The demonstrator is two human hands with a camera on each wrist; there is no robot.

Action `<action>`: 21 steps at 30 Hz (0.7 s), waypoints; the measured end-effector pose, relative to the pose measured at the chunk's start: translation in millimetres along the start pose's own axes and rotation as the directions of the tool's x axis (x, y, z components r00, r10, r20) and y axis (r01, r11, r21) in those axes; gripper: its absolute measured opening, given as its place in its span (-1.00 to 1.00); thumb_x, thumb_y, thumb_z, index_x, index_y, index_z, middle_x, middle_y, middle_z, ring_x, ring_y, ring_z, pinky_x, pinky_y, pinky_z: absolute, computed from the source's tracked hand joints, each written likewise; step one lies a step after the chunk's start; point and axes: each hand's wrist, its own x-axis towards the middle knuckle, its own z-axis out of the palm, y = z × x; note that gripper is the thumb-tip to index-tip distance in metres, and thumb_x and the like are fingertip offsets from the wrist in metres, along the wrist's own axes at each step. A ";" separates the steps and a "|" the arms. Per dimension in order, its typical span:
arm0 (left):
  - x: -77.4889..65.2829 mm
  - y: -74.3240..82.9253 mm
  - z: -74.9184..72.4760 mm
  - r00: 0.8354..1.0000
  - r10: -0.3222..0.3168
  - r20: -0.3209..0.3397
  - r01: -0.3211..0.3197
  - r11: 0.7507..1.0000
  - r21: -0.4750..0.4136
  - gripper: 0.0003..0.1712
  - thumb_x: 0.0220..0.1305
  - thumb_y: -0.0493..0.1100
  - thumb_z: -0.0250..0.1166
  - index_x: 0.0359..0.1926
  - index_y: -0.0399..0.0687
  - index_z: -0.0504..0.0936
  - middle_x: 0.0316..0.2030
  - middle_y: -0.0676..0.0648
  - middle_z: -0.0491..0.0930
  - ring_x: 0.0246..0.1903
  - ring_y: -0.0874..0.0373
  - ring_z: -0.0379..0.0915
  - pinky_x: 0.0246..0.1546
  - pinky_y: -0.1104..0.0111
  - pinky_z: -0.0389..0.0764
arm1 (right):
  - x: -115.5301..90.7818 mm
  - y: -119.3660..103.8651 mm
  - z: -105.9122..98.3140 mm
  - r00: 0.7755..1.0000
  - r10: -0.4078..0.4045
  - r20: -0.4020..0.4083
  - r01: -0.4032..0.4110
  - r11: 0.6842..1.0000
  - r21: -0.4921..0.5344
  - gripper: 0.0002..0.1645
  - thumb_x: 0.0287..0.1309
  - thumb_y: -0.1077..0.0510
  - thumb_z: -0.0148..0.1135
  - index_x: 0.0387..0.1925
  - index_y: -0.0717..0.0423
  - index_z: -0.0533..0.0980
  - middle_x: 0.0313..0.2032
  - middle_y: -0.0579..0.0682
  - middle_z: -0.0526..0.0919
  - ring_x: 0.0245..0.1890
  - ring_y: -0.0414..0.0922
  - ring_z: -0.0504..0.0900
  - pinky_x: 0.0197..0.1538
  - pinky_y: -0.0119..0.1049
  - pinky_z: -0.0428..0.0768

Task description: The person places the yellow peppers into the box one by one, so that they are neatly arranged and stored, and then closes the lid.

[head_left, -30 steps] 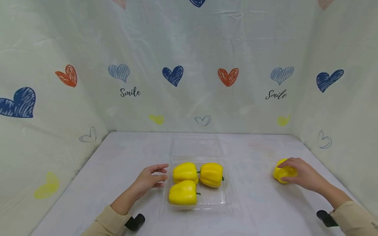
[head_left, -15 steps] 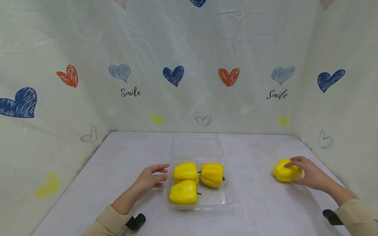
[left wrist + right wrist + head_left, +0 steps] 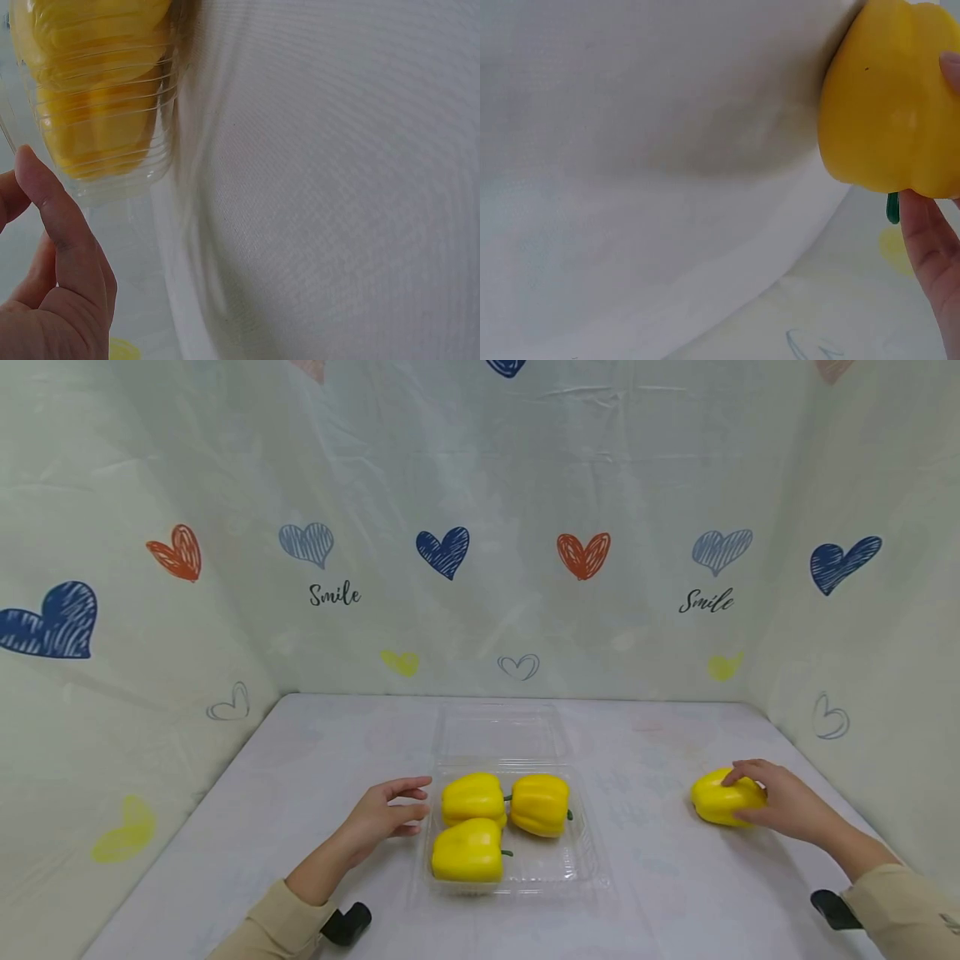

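My right hand holds a yellow bell pepper at the table's right side, with fingers and thumb on its right end. In the right wrist view, that bell pepper lies sideways with a green stem by a finger. My left hand, fingers relaxed and holding nothing, is beside the left edge of a clear plastic clamshell box. Inside the box lie three yellow bell peppers: one at back left, one at back right and one at front left.
The box's transparent lid lies folded back behind it. A white table carries everything. Pale sheets with printed hearts form the back and side walls. A black strap piece shows below each wrist.
The pepper at my right hand has turned from a more upright pose onto its side. My right hand has shifted slightly right with it, then a little back left. The left hand stays put.
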 end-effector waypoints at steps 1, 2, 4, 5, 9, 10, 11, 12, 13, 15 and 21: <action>0.1 0.1 0.1 1.000 -0.001 -0.001 0.001 1.000 -0.001 -0.51 0.15 -0.32 0.31 0.14 -0.19 0.50 -0.12 -0.14 0.45 -0.37 0.10 0.49 -0.30 0.27 0.64 | 0.2 -0.7 0.3 1.000 -0.008 -0.007 0.008 1.000 -0.008 -0.60 -0.24 0.29 0.48 -0.26 0.19 0.53 -0.02 0.43 0.38 -0.06 0.36 0.36 -0.04 0.30 0.38; 0.2 0.2 0.1 1.000 -0.001 -0.001 0.001 1.000 -0.001 -0.51 0.15 -0.32 0.31 0.14 -0.19 0.50 -0.12 -0.14 0.45 -0.37 0.10 0.49 -0.30 0.27 0.64 | 0.3 -1.4 0.3 1.000 -0.019 -0.011 0.018 1.000 -0.016 -0.59 -0.25 0.27 0.49 -0.27 0.19 0.53 -0.05 0.42 0.41 -0.09 0.33 0.38 -0.06 0.30 0.40; 0.4 0.2 0.2 1.000 -0.001 -0.001 0.001 1.000 -0.001 -0.51 0.15 -0.32 0.31 0.14 -0.19 0.50 -0.13 -0.14 0.45 -0.37 0.10 0.49 -0.30 0.28 0.64 | 0.2 -4.1 0.9 1.000 -0.013 -0.019 0.013 1.000 -0.024 -0.58 -0.26 0.25 0.51 -0.27 0.18 0.53 -0.09 0.37 0.45 -0.14 0.28 0.41 -0.08 0.28 0.42; 0.4 0.1 0.2 1.000 -0.001 -0.002 0.001 1.000 -0.002 -0.51 0.15 -0.32 0.31 0.14 -0.19 0.50 -0.13 -0.14 0.45 -0.37 0.10 0.49 -0.30 0.28 0.64 | 0.0 -5.8 1.5 1.000 -0.009 -0.024 0.008 1.000 -0.030 -0.58 -0.27 0.23 0.51 -0.28 0.17 0.53 -0.11 0.35 0.46 -0.16 0.25 0.42 -0.09 0.27 0.43; 0.7 -0.3 0.1 1.000 0.000 -0.001 0.000 1.000 -0.006 -0.51 0.15 -0.32 0.31 0.14 -0.19 0.50 -0.13 -0.14 0.45 -0.37 0.10 0.49 -0.30 0.28 0.64 | -1.1 -14.5 5.1 0.999 0.028 -0.029 -0.029 0.999 -0.032 -0.57 -0.27 0.20 0.51 -0.27 0.16 0.52 -0.11 0.32 0.47 -0.18 0.22 0.42 -0.11 0.25 0.43; 0.6 -0.4 0.0 1.000 0.001 -0.001 -0.001 1.000 -0.005 -0.51 0.15 -0.32 0.31 0.14 -0.19 0.50 -0.13 -0.14 0.45 -0.37 0.10 0.49 -0.31 0.27 0.64 | -1.4 -16.8 6.4 0.999 0.033 -0.030 -0.034 0.999 -0.031 -0.57 -0.27 0.20 0.51 -0.27 0.16 0.52 -0.11 0.32 0.47 -0.18 0.22 0.41 -0.12 0.24 0.43; 0.7 -0.5 -0.1 1.000 0.002 0.000 -0.002 1.000 -0.006 -0.51 0.15 -0.33 0.31 0.14 -0.19 0.50 -0.13 -0.14 0.45 -0.37 0.10 0.49 -0.31 0.27 0.64 | -1.6 -19.5 7.8 0.999 0.039 -0.030 -0.040 0.999 -0.027 -0.56 -0.27 0.19 0.51 -0.27 0.15 0.52 -0.10 0.32 0.47 -0.18 0.22 0.41 -0.12 0.24 0.43; 0.7 -0.5 -0.1 1.000 0.002 0.001 -0.002 1.000 -0.006 -0.51 0.15 -0.32 0.31 0.14 -0.19 0.50 -0.13 -0.14 0.45 -0.37 0.10 0.49 -0.31 0.27 0.64 | -1.9 -22.0 9.2 0.999 0.043 -0.031 -0.044 0.999 -0.023 -0.56 -0.27 0.19 0.51 -0.27 0.15 0.52 -0.10 0.32 0.47 -0.17 0.22 0.41 -0.11 0.24 0.43; 0.6 -0.6 -0.1 1.000 0.002 0.001 -0.002 1.000 -0.006 -0.51 0.15 -0.32 0.31 0.14 -0.19 0.50 -0.12 -0.14 0.45 -0.37 0.10 0.49 -0.31 0.27 0.64 | -2.3 -25.0 10.6 0.998 0.047 -0.036 -0.047 0.999 -0.021 -0.57 -0.27 0.20 0.51 -0.27 0.15 0.52 -0.09 0.31 0.47 -0.16 0.22 0.41 -0.10 0.24 0.42; 0.6 -0.7 0.0 1.000 0.001 0.004 -0.001 1.000 -0.007 -0.51 0.15 -0.32 0.31 0.15 -0.19 0.50 -0.12 -0.14 0.45 -0.37 0.10 0.50 -0.30 0.28 0.64 | -2.3 -30.5 12.5 0.998 0.039 -0.043 -0.040 0.999 -0.018 -0.56 -0.28 0.18 0.52 -0.28 0.15 0.52 -0.10 0.31 0.47 -0.16 0.23 0.41 -0.11 0.24 0.43; 0.9 -1.2 -0.5 1.000 -0.001 0.006 0.001 1.000 -0.014 -0.49 0.14 -0.31 0.32 0.15 -0.20 0.49 -0.12 -0.14 0.45 -0.37 0.10 0.50 -0.30 0.27 0.64 | -0.6 -49.2 15.9 0.996 -0.007 -0.086 0.005 1.000 -0.020 -0.56 -0.31 0.20 0.54 -0.29 0.15 0.53 -0.13 0.29 0.50 -0.18 0.23 0.43 -0.13 0.22 0.44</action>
